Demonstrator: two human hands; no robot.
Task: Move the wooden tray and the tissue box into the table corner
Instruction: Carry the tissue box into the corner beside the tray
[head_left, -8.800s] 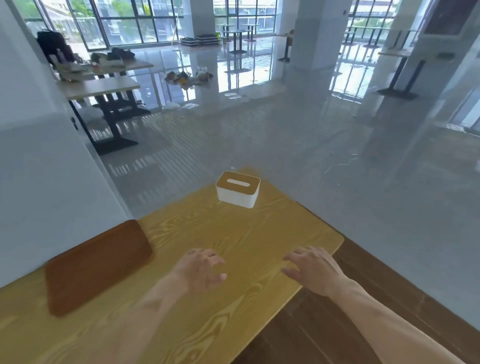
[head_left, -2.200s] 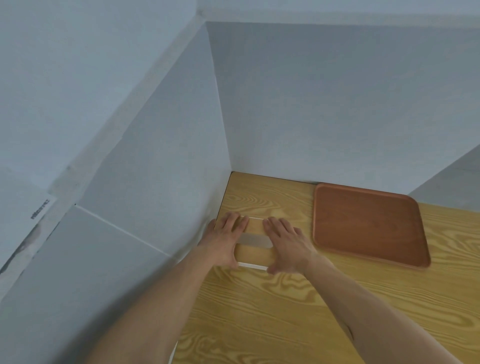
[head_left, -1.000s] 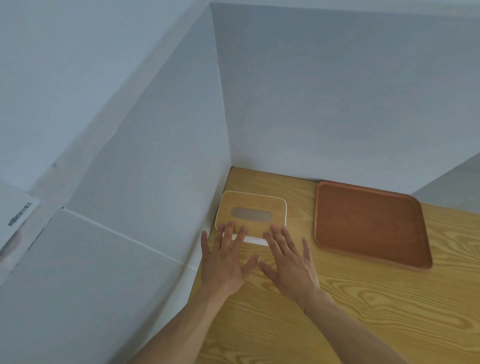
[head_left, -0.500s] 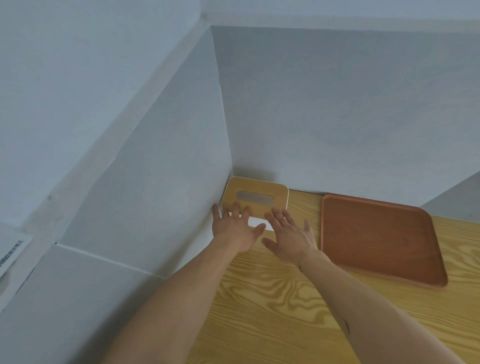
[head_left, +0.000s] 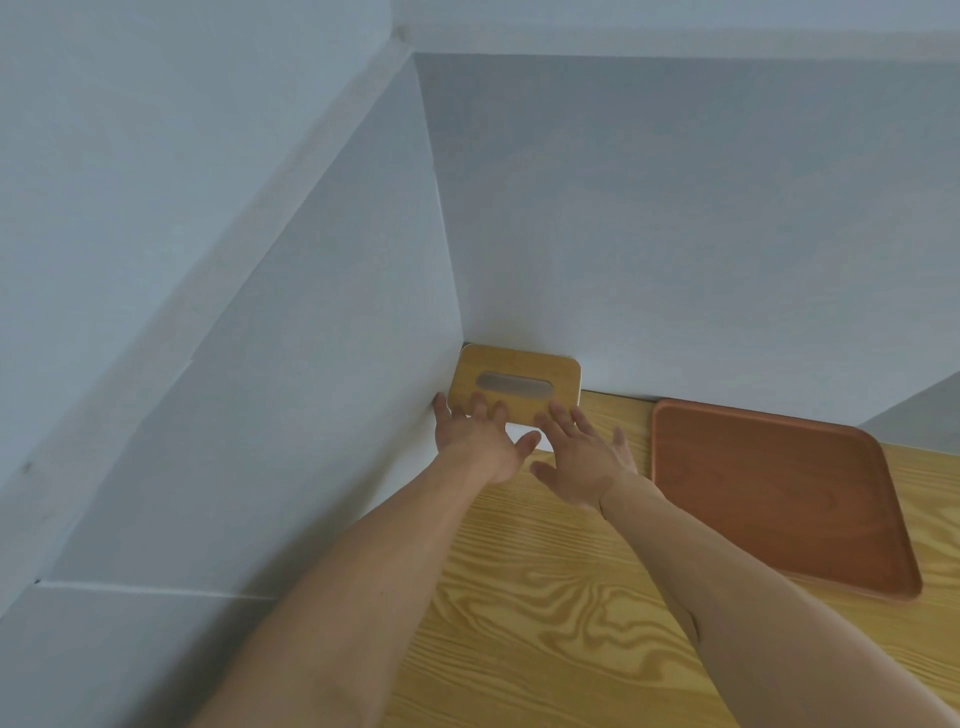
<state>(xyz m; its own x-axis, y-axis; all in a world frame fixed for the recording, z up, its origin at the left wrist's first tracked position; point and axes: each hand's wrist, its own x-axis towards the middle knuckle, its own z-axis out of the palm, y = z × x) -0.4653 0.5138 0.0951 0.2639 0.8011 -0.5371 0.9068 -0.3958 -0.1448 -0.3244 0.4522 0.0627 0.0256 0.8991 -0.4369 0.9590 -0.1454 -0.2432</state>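
Note:
The tissue box, white with a light wooden lid and a grey slot, sits in the table corner, against both walls. My left hand and my right hand lie flat with fingers spread against the box's near side, fingertips resting on the lid's near edge. Neither hand grips it. The reddish-brown wooden tray lies flat to the right of the box, its far edge near the back wall, a strip of bare table between it and my right hand.
The yellow wood-grain table meets pale grey walls on the left and at the back. The corner seam runs down to the box.
Over the last second both hands pushed the tissue box away from me into the corner. The tray stayed where it was.

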